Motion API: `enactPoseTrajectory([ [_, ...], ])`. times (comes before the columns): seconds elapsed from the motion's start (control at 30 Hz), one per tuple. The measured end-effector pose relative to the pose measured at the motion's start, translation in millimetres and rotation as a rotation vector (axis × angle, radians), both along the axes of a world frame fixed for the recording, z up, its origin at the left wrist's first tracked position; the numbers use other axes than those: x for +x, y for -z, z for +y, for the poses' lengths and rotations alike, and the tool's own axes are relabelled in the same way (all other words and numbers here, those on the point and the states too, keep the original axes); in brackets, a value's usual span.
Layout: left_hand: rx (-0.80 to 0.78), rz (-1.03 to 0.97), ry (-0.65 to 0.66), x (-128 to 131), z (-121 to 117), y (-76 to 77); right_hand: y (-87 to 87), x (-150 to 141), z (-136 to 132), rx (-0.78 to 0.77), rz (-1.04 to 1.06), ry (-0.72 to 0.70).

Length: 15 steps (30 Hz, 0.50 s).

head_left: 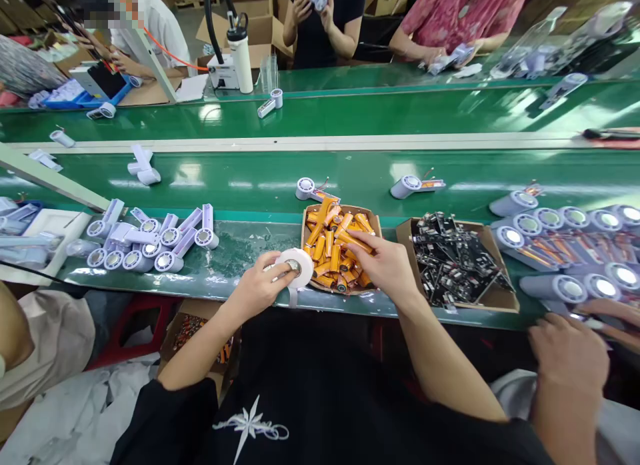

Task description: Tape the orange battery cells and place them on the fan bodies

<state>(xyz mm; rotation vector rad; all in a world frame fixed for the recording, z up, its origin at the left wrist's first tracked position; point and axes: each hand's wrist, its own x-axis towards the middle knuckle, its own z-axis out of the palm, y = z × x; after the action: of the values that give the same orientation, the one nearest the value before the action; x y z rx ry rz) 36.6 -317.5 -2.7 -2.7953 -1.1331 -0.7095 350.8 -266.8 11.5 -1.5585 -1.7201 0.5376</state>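
Observation:
My left hand (257,288) is closed around a white roll of tape (296,266) at the near edge of the green bench. My right hand (385,262) reaches into a cardboard box (306,217) full of orange battery cells, its fingers pinched on one orange cell (353,239). The two hands are close together, the tape roll just left of the box.
A second cardboard box (505,298) of black circuit boards stands right of the batteries. White fan housings (150,242) lie in a pile at left and in rows at right (565,252). A neighbour's hands (567,358) work at right. Other people sit beyond the green conveyor belt (320,178).

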Motion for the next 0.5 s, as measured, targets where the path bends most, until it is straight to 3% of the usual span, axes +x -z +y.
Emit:
enactPoseTrajectory([
  [0.13, -0.101, 0.084, -0.081, -20, -3, 16.8, 16.3, -1, 1, 0.031, -0.068, -0.014],
  [0.3, -0.433, 0.058, 0.063, -55, 7, 30.7, 46.5, 5, -7, 0.170, -0.027, 0.065],
  [0.4, -0.488, -0.010, -0.019, -98, 57, 16.7, 54.4, 10, -14, 0.257, -0.076, 0.070],
  [0.5, -0.446, -0.072, -0.435, -167, 147, -8.0, 55.7, 11, -18, 0.351, -0.142, 0.031],
])
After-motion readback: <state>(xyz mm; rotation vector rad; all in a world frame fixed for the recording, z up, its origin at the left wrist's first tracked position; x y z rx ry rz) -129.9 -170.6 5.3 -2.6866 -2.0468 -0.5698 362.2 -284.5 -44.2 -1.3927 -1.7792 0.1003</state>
